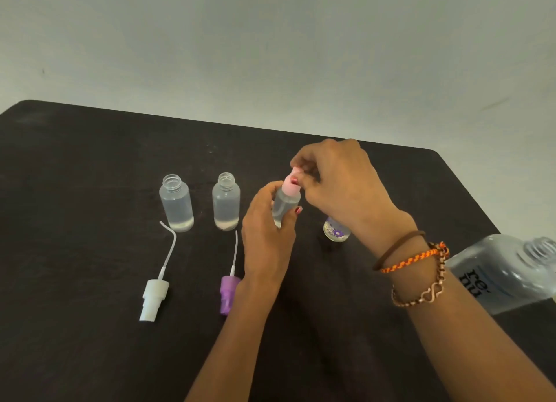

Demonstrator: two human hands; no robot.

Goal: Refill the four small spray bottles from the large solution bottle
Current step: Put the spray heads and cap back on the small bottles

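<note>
My left hand (266,227) grips a small clear spray bottle (284,204) just above the dark table (90,161). My right hand (337,185) pinches its pink spray cap (291,185) at the neck. Two uncapped small bottles (177,204) (226,203) holding clear liquid stand to the left. A white sprayer head (153,296) and a purple sprayer head (227,293) lie in front of them, tubes pointing away. A fourth small bottle with purple flowers (335,231) stands mostly hidden behind my right wrist. The large clear solution bottle (505,275) stands uncapped at the right.
The table's far edge runs close behind the bottles, with a pale wall beyond. Bracelets circle my right wrist, which hangs just left of the large bottle.
</note>
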